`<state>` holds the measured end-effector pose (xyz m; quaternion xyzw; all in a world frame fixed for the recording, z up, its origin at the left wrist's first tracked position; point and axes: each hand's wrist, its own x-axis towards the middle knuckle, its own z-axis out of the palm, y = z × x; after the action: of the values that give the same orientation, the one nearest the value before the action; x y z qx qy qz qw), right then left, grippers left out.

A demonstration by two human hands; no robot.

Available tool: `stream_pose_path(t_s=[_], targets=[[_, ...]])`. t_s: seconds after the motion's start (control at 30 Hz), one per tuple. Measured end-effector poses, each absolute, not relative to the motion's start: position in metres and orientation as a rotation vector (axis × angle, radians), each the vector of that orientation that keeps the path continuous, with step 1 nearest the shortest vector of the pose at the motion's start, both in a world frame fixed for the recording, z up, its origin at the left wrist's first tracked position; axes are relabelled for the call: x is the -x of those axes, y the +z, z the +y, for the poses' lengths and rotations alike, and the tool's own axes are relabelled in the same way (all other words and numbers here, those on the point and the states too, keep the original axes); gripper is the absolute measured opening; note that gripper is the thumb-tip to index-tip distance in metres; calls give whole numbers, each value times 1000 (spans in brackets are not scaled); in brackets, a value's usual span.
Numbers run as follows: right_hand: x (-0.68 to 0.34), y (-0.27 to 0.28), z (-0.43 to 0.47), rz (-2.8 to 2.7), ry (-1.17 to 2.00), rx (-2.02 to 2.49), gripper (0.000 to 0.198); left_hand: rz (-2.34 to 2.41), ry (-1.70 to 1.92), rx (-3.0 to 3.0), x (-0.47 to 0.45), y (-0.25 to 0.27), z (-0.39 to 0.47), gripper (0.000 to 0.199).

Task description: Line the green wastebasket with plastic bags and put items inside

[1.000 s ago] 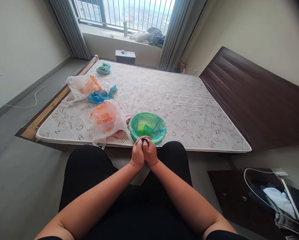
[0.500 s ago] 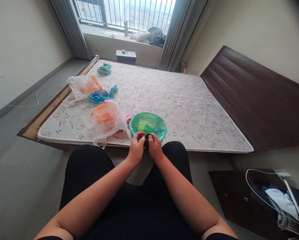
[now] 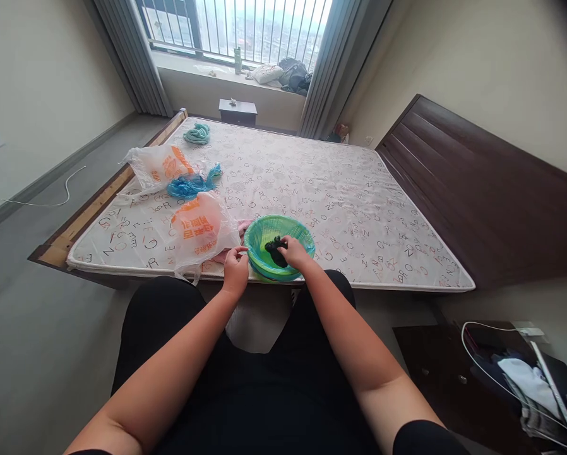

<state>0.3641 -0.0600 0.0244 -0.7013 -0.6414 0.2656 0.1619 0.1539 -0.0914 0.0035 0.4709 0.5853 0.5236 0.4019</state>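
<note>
My right hand (image 3: 295, 254) grips a soft, crumpled black thing (image 3: 276, 250) that may be a bunched bag or cloth. It hangs over the inside of a round green basket (image 3: 307, 235) with a blue-green plastic liner. The basket stands on the mattress's near edge, between my knees. Just left of its rim is my left hand (image 3: 236, 273), its thumb and fingers pinched together; what they hold, if anything, is too small to make out. Beside it lies a white plastic bag with orange print (image 3: 202, 230), partly over a pink cloth (image 3: 221, 256).
On the patterned mattress (image 3: 359, 202) are a blue plastic bag (image 3: 189, 186), a second white bag (image 3: 158, 167) and a teal rolled cloth (image 3: 197, 133). A dark headboard (image 3: 473, 183) rises at right. A dark low cabinet (image 3: 444, 373) with clothes and a cable stands at lower right.
My hands have moved apart. The right hand has carried the black thing forward over the basket, where it hangs looser; the left hand has drawn away to the left.
</note>
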Motion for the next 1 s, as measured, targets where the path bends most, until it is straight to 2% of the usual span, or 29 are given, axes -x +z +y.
stream_pose_path(t_s=[0.1, 0.23, 0.47, 0.53, 0.63, 0.83, 1.0], targets=[[-353, 19, -46, -2144, 924, 2116, 27, 1495, 1299, -1179, -150, -10, -88, 20], [-335, 10, -41, -2320, 981, 2138, 19, 1519, 1253, -1242, -145, -20, -87, 20], [-333, 10, -32, -2396, 820, 2096, 34, 1500, 1209, -1327, -142, -25, -88, 16], [-342, 19, -29, -2377, 745, 2040, 32, 1493, 1185, -1307, -141, -27, -86, 17], [-365, 37, -32, -2147, 574, 1872, 23, 1498, 1119, -1153, -140, -33, -80, 18], [-423, 35, -71, -1211, 311, 1723, 29, 1467, 866, -697, -143, -46, -71, 17], [-455, -8, -87, -596, 517, 1759, 17, 1430, 797, -687, -147, -49, -74, 17]])
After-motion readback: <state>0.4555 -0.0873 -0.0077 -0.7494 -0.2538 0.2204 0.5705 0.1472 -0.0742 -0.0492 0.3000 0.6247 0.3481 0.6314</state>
